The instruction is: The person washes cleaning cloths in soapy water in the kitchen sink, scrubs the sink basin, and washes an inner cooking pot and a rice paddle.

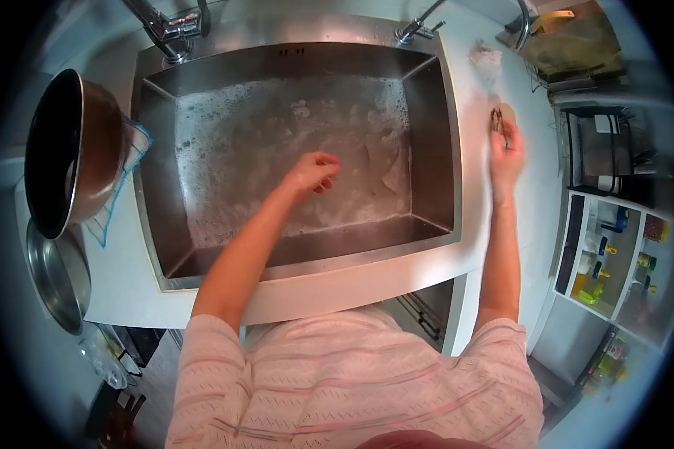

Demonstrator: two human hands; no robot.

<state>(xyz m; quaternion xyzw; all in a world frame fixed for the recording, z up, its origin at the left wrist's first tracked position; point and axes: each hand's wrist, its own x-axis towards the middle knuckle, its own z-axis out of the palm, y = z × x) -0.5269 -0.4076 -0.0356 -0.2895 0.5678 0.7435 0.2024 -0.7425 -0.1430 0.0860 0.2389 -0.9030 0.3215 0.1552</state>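
Observation:
Soapy, cloudy water fills the bottom of a wide steel sink. Above the water, near the sink's middle, hangs my left hand, its fingers curled; whether anything is in them is too small to tell. On the counter right of the sink, my right hand has its fingers closed around a small dark-and-tan item that I cannot make out well. A pale shape shows under the water at the sink's right side.
A large dark pot rests tilted on a blue-edged cloth at the left, over a metal lid. Faucets stand behind the sink. A crumpled clear item and a dish rack are at the right.

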